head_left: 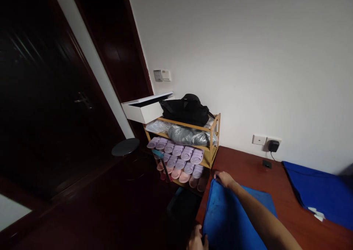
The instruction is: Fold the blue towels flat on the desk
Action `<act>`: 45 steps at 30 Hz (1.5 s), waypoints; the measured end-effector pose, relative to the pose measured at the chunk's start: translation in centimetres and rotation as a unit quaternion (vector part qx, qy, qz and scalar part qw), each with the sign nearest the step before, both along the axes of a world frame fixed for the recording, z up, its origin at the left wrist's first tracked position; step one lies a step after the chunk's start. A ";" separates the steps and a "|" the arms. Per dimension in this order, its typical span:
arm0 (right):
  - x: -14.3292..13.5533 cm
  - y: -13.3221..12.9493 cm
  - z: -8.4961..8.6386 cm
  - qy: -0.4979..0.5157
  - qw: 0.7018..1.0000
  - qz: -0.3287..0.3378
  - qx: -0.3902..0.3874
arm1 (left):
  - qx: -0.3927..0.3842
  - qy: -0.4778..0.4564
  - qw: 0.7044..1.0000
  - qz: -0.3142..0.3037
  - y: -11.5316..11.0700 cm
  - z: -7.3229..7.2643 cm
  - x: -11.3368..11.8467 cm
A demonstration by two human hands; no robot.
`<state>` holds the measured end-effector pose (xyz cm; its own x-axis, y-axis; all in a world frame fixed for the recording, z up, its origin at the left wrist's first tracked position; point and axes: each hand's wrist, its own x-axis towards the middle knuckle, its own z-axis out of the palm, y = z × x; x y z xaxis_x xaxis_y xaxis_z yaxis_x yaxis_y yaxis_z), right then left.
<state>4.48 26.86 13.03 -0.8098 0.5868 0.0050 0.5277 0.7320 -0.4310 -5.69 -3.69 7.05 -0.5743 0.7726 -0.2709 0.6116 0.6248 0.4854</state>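
A folded blue cloth [220, 213] lies at the left edge of a reddish-brown table [234, 161]. My right hand [224, 179] reaches across it, with curled fingers on its far left corner. Lower down, my left hand [196, 239] is at the cloth's left edge by the table side, its thumb against the edge and its fingers bent. The bottom of the picture cuts off part of that hand and the near end of the cloth. My right forearm covers some of the cloth's right half.
A wooden shoe rack [211, 161] beside the table holds several lilac slippers [186, 153], plastic-wrapped bundles, a black bag [184, 110] and a white box [143, 110]. A round stool [125, 147] stands left. Another blue cloth [317, 187] and a plugged-in adapter [273, 145] are at right.
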 end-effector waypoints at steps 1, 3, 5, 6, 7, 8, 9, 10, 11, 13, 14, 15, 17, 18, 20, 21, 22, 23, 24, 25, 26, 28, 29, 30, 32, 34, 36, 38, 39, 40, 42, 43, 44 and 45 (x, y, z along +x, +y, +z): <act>0.2 -0.1 0.4 0.012 1.000 0.001 -0.007 | -0.004 -0.017 1.000 0.000 0.0 0.4 -0.1; 0.8 -0.2 1.6 0.040 0.999 0.006 -0.015 | -0.013 -0.042 0.999 0.002 0.0 1.2 -0.4; 1.8 -0.5 3.3 0.071 0.997 0.012 -0.017 | -0.012 -0.048 0.999 0.004 -0.1 2.1 -0.5; 2.6 -0.6 4.2 0.086 0.996 0.014 -0.017 | -0.008 -0.048 0.999 0.003 -0.1 2.5 -0.5; 3.5 -0.8 5.3 0.099 0.995 0.015 -0.015 | 0.000 -0.048 0.999 0.001 -0.1 2.8 -0.5; 4.6 -1.0 6.5 0.110 0.994 0.016 -0.014 | 0.016 -0.047 0.999 -0.002 -0.2 3.1 -0.5; 5.9 -1.3 7.8 0.119 0.993 0.017 -0.011 | 0.041 -0.046 0.998 -0.003 -0.2 3.3 -0.5; 7.4 -1.7 9.1 0.129 0.991 0.018 -0.009 | 0.074 -0.046 0.996 -0.002 -0.3 3.6 -0.6; 9.0 -2.2 10.5 0.140 0.990 0.021 -0.006 | 0.114 -0.049 0.992 0.001 -0.3 3.9 -0.7; 12.7 -3.5 13.3 0.159 0.987 0.038 0.004 | 0.202 -0.068 0.977 0.003 -0.3 4.8 -0.8; 14.7 -4.2 14.7 0.166 0.985 0.048 0.010 | 0.241 -0.083 0.967 -0.001 -0.3 5.4 -0.8; 16.6 -4.9 16.0 0.172 0.983 0.054 0.017 | 0.276 -0.098 0.956 -0.010 -0.2 6.2 -0.7; 20.4 -6.5 18.5 0.179 0.982 0.048 0.030 | 0.329 -0.112 0.937 -0.030 -0.1 8.4 -0.2; 22.1 -7.3 19.7 0.183 0.982 0.037 0.037 | 0.348 -0.108 0.930 -0.039 0.0 9.7 0.3; 25.4 -8.8 21.8 0.194 0.980 0.007 0.049 | 0.373 -0.088 0.922 -0.058 0.1 12.9 1.4; 26.9 -9.5 22.7 0.200 0.978 -0.007 0.056 | 0.381 -0.077 0.918 -0.072 0.1 14.7 2.1; 28.4 -10.2 23.6 0.208 0.976 -0.022 0.064 | 0.388 -0.068 0.915 -0.089 0.2 16.7 2.8; 29.8 -10.8 24.4 0.217 0.973 -0.037 0.072 | 0.393 -0.062 0.911 -0.109 0.3 18.7 3.5; 31.0 -11.4 25.2 0.225 0.970 -0.052 0.080 | 0.396 -0.058 0.907 -0.129 0.5 20.7 4.2; 32.2 -11.9 25.9 0.233 0.966 -0.068 0.086 | 0.399 -0.056 0.903 -0.147 0.7 22.7 4.8; 33.3 -12.4 26.5 0.239 0.963 -0.083 0.091 | 0.399 -0.057 0.901 -0.162 1.0 24.6 5.3; 35.2 -13.4 27.5 0.244 0.959 -0.109 0.091 | 0.394 -0.065 0.897 -0.188 1.6 28.0 6.0; 36.0 -13.8 27.9 0.243 0.959 -0.118 0.088 | 0.389 -0.069 0.896 -0.200 2.0 29.5 6.3; 36.7 -14.3 28.1 0.242 0.959 -0.124 0.084 | 0.385 -0.071 0.895 -0.211 2.3 30.8 6.5; 37.8 -15.3 28.5 0.244 0.957 -0.134 0.076 | 0.383 -0.067 0.892 -0.232 2.9 32.9 6.9; 38.6 -16.3 28.8 0.249 0.954 -0.148 0.070 | 0.384 -0.060 0.887 -0.248 3.3 34.3 7.1; 39.3 -17.3 28.9 0.256 0.950 -0.166 0.064 | 0.382 -0.059 0.884 -0.262 3.6 35.2 7.4; 40.0 -18.2 28.9 0.262 0.946 -0.180 0.059 | 0.380 -0.059 0.881 -0.276 3.6 35.6 7.7; 40.3 -18.6 28.9 0.265 0.944 -0.185 0.057 | 0.382 -0.058 0.878 -0.282 3.6 35.8 7.9; 40.7 -19.0 28.8 0.267 0.943 -0.189 0.057 | 0.385 -0.057 0.875 -0.286 3.5 35.8 8.1; 41.3 -19.8 28.8 0.270 0.942 -0.192 0.059 | 0.389 -0.058 0.871 -0.294 3.3 35.9 8.4; 41.6 -20.2 28.8 0.271 0.941 -0.193 0.062 | 0.386 -0.058 0.871 -0.299 3.2 36.0 8.6; 41.9 -20.5 28.7 0.272 0.940 -0.194 0.065 | 0.381 -0.058 0.871 -0.305 3.1 36.0 8.9; 42.1 -20.9 28.8 0.274 0.939 -0.195 0.068 | 0.376 -0.058 0.871 -0.311 3.0 36.1 9.1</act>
<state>46.61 5.96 41.80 -0.3874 0.8025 0.4539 0.4940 0.5963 -0.6327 3.41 -0.67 43.19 0.0166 0.9084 0.4177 0.6378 -0.3313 0.6953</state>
